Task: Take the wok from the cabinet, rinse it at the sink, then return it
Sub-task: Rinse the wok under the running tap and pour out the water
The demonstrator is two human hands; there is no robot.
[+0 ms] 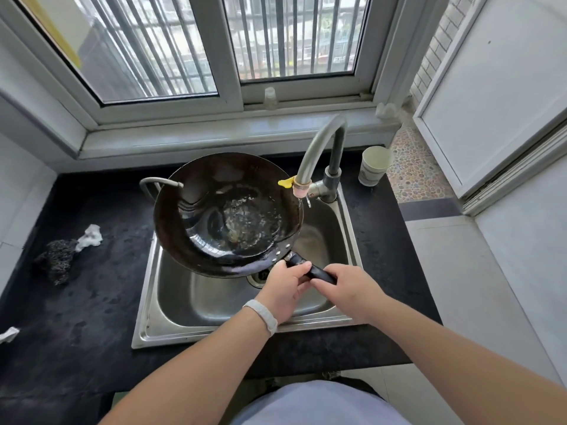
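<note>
A dark round wok (pixel 227 214) hangs over the steel sink (pixel 214 302), with water pooled and glinting in its bottom. Its black handle points toward me. My left hand (pixel 283 289) grips the handle close to the wok's rim, and my right hand (pixel 349 289) grips the handle's end just behind it. The curved grey faucet (pixel 319 148) arches from the right, its spout at the wok's right rim with a thin stream of water falling there. A metal loop handle sticks out on the wok's far left side.
The sink sits in a black countertop (pixel 92 302). A paper cup (pixel 374 165) stands right of the faucet. A dark scouring pad (pixel 56 262) and a crumpled white tissue (pixel 90 237) lie on the left. The window sill runs behind the sink.
</note>
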